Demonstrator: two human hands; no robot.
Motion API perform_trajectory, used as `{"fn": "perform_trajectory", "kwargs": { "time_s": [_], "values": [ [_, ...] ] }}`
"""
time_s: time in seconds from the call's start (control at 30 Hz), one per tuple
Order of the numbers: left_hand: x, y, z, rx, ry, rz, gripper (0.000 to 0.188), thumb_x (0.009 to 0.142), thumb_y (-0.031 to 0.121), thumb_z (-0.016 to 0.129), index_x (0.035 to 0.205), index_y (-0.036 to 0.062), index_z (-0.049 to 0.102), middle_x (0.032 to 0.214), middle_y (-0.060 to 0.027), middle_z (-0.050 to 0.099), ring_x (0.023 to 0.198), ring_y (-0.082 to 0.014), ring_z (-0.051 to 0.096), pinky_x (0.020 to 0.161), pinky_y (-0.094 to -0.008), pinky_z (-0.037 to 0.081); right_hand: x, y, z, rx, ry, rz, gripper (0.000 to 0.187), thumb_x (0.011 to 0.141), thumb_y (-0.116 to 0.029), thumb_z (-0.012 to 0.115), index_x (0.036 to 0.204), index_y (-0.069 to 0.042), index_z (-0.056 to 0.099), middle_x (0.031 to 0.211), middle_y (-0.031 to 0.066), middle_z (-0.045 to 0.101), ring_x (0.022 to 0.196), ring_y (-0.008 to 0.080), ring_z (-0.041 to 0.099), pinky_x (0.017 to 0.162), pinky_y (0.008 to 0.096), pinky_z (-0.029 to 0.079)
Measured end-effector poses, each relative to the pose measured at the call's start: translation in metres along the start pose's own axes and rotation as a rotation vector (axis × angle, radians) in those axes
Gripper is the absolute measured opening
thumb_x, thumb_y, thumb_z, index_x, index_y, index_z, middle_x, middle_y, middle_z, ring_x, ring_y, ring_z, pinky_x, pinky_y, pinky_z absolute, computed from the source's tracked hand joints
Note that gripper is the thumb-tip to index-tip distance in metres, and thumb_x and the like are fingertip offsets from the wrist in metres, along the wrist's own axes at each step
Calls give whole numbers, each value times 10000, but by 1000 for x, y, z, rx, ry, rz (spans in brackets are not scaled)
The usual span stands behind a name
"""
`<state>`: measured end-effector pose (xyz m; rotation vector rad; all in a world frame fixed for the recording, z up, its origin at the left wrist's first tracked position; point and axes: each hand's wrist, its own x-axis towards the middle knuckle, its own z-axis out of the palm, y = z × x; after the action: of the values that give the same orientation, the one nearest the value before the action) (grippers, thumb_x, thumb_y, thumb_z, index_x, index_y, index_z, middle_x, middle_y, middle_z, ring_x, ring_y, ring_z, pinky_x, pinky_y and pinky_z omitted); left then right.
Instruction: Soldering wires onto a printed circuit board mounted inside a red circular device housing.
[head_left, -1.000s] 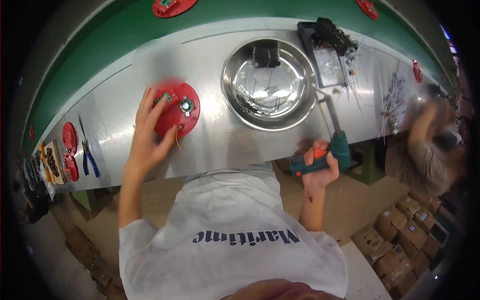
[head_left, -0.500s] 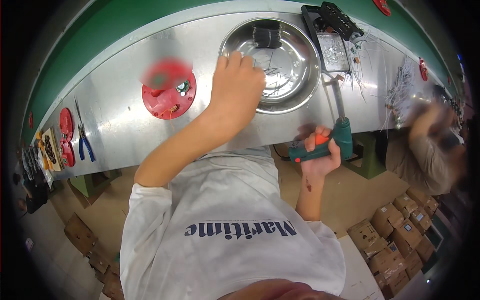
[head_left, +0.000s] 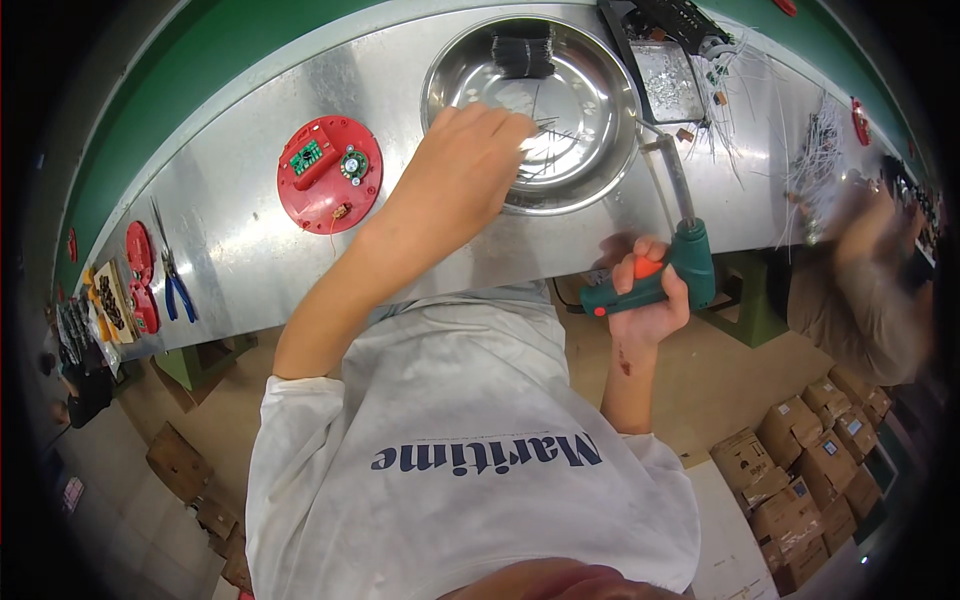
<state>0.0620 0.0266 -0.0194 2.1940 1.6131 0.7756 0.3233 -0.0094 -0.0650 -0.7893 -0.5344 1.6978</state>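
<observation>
Now left fingers (head_left: 500, 125) over bowl (head_left: 612, 125), gone from red disc (head_left: 330, 190) (grip unclear), right fingers (head_left: 622, 275) wrapping soldering gun (head_left: 693, 265).

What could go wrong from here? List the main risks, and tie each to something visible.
1. The gun in the right hand has its front end close to the bowl; if hot, it might burn the left hand reaching over that bowl.
2. Loose dark wires cross one another there, so several could come up together.
3. Swinging back leftward, the left hand might knock the red disc.
</observation>
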Motion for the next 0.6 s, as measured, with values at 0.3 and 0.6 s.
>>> {"fn": "perform_trajectory", "kwargs": {
  "time_s": [0.3, 0.6],
  "values": [
    [-3, 15, -2, -228, 163, -130, 167, 761, 71, 683, 919, 30, 645, 742, -58, 641, 708, -243, 581, 725, -364, 433, -3, -1, 2, -5, 8, -1, 271, 832, -232, 504, 958, 6, 535, 1009, 148, 538, 590, 207, 494, 559, 312, 394],
    [-51, 60, -20, -477, 284, -213, 230, 753, -34, 721, 972, -17, 652, 791, -70, 670, 695, -136, 632, 619, -238, 487, -17, -3, 61, -288, -96, 28, 230, 838, -94, 561, 1038, 12, 519, 1033, 140, 546, 739, 200, 566, 611, 284, 430]
  ]
}}
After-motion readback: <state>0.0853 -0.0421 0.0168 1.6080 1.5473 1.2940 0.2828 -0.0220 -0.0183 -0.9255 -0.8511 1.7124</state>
